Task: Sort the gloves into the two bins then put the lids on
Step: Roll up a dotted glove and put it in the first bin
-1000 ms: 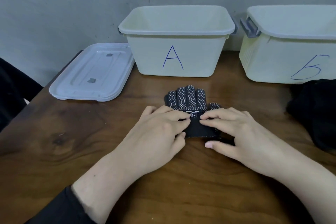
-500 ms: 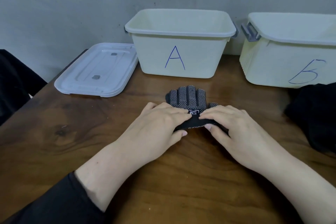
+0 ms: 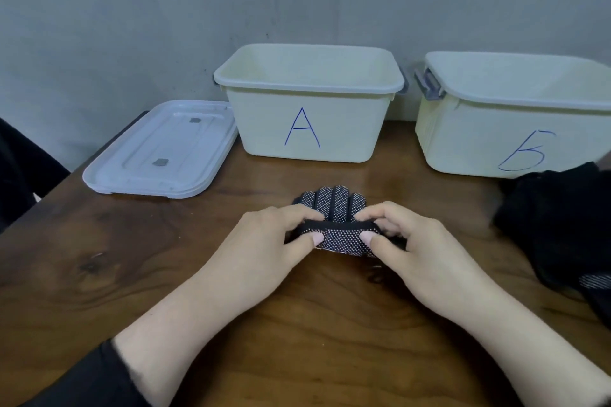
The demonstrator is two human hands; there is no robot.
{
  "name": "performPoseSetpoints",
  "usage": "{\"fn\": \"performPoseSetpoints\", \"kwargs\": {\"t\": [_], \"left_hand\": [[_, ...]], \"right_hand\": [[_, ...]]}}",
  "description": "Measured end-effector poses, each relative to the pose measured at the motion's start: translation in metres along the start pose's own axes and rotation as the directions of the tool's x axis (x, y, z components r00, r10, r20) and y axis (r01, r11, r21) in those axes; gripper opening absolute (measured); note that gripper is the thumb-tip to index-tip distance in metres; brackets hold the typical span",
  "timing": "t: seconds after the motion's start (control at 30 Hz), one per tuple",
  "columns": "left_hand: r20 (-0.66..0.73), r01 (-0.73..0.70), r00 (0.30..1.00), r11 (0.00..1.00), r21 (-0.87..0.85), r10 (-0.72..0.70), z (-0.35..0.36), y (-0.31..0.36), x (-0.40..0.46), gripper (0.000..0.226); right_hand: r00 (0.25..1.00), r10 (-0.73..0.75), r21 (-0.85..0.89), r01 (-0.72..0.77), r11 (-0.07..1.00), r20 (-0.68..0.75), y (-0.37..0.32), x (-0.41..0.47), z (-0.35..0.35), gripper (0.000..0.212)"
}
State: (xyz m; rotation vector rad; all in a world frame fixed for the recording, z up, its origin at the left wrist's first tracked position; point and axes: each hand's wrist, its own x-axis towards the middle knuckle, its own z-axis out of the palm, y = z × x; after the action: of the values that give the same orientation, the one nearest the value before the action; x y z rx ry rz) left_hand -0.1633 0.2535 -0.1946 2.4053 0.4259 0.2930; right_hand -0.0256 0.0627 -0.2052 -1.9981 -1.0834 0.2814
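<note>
Brown wooden table (image 3: 165, 274): your left hand (image 3: 264, 241) and right hand (image 3: 413, 241) pinch one folded black dotted knit glove (image 3: 335, 223) near cream plastic bin A (image 3: 307, 129); both bins unlidded, sorting unfinished.

Head-worn view, forward-down, close over table (image 3: 99, 274)

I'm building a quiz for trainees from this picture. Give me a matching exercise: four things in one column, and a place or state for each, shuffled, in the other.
Things:
1. lid
2. dotted glove
3. bin A
4. dark pile

Places or states:
a. at the table's right edge, in front of bin B
b. flat on the table, left of bin A
c. pinched by both the left hand and the right hand
d. open, against the wall

Pairs: 1-b, 2-c, 3-d, 4-a
</note>
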Motion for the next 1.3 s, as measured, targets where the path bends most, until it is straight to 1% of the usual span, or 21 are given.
{"fn": "performPoseSetpoints", "kwargs": {"t": [0.07, 0.2, 0.27, 0.37, 0.47, 0.57, 0.63, 0.7, 0.77, 0.83, 0.9, 0.97, 1.03, 1.1, 1.2, 1.3], "left_hand": [[-0.045, 0.022, 0.999, 0.999, -0.043, -0.024, 0.005, -0.002, 0.004, 0.032], [-0.115, 0.033, 0.992, 0.991, -0.133, -0.048, 0.009, -0.003, 0.009, 0.033], [-0.141, 0.026, 0.989, 0.984, -0.174, -0.050, 0.009, -0.004, 0.011, 0.031], [-0.144, 0.009, 0.989, 0.983, -0.181, -0.036, 0.010, -0.003, 0.010, 0.028], [-0.181, -0.012, 0.984, 0.996, -0.087, -0.004, 0.011, -0.007, 0.012, 0.029], [-0.226, -0.094, 0.968, 0.993, 0.066, 0.107, 0.010, -0.012, 0.015, 0.037], [-0.201, -0.174, 0.957, 0.968, 0.180, 0.209, 0.010, -0.010, 0.014, 0.039], [-0.093, -0.248, 0.955, 0.928, 0.276, 0.283, 0.012, -0.007, 0.013, 0.044], [0.049, -0.270, 0.961, 0.898, 0.348, 0.271, 0.016, -0.008, 0.012, 0.057], [0.107, -0.255, 0.967, 0.892, 0.374, 0.231, 0.018, -0.013, 0.013, 0.069], [0.105, -0.231, 0.973, 0.899, 0.372, 0.207, 0.019, -0.018, 0.014, 0.074], [0.096, -0.230, 0.973, 0.899, 0.374, 0.209, 0.017, -0.016, 0.014, 0.072], [0.092, -0.230, 0.973, 0.898, 0.375, 0.211, 0.017, -0.014, 0.014, 0.063], [0.077, -0.232, 0.973, 0.903, 0.362, 0.219, 0.017, -0.013, 0.014, 0.059], [0.037, -0.218, 0.975, 0.921, 0.322, 0.217, 0.016, -0.015, 0.015, 0.064], [0.006, -0.201, 0.978, 0.932, 0.302, 0.209, 0.013, -0.018, 0.016, 0.064]], "right_hand": [[0.998, 0.019, 0.011, -0.018, 1.000, -0.057, 0.001, 0.002, 0.004, 0.020], [0.990, -0.001, -0.086, -0.011, 0.996, -0.140, 0.002, 0.003, 0.005, 0.024], [0.984, -0.064, -0.177, 0.035, 0.984, -0.164, 0.004, 0.004, 0.003, 0.023], [0.972, -0.177, -0.319, 0.120, 0.940, -0.157, 0.006, 0.007, 0.006, 0.019], [0.968, -0.224, -0.376, 0.166, 0.912, -0.115, 0.007, 0.008, 0.009, 0.023], [0.982, -0.190, -0.392, 0.166, 0.905, -0.024, 0.007, 0.006, 0.009, 0.034], [0.986, -0.169, -0.405, 0.156, 0.901, 0.003, 0.007, 0.005, 0.008, 0.039], [0.986, -0.168, -0.421, 0.159, 0.893, 0.017, 0.007, 0.005, 0.007, 0.046], [0.987, -0.154, -0.420, 0.159, 0.894, 0.046, 0.005, 0.005, 0.005, 0.051], [0.987, -0.137, -0.402, 0.159, 0.902, 0.082, 0.005, 0.005, 0.003, 0.060], [0.984, -0.139, -0.405, 0.172, 0.898, 0.110, 0.005, 0.006, 0.003, 0.065], [0.982, -0.147, -0.420, 0.185, 0.888, 0.121, 0.008, 0.007, 0.005, 0.064], [0.980, -0.164, -0.430, 0.199, 0.881, 0.117, 0.012, 0.008, 0.008, 0.061], [0.976, -0.197, -0.445, 0.218, 0.869, 0.095, 0.014, 0.010, 0.012, 0.055], [0.973, -0.229, -0.457, 0.223, 0.861, 0.043, 0.014, 0.015, 0.017, 0.047], [0.974, -0.227, -0.461, 0.210, 0.862, 0.019, 0.011, 0.021, 0.019, 0.041]]}}
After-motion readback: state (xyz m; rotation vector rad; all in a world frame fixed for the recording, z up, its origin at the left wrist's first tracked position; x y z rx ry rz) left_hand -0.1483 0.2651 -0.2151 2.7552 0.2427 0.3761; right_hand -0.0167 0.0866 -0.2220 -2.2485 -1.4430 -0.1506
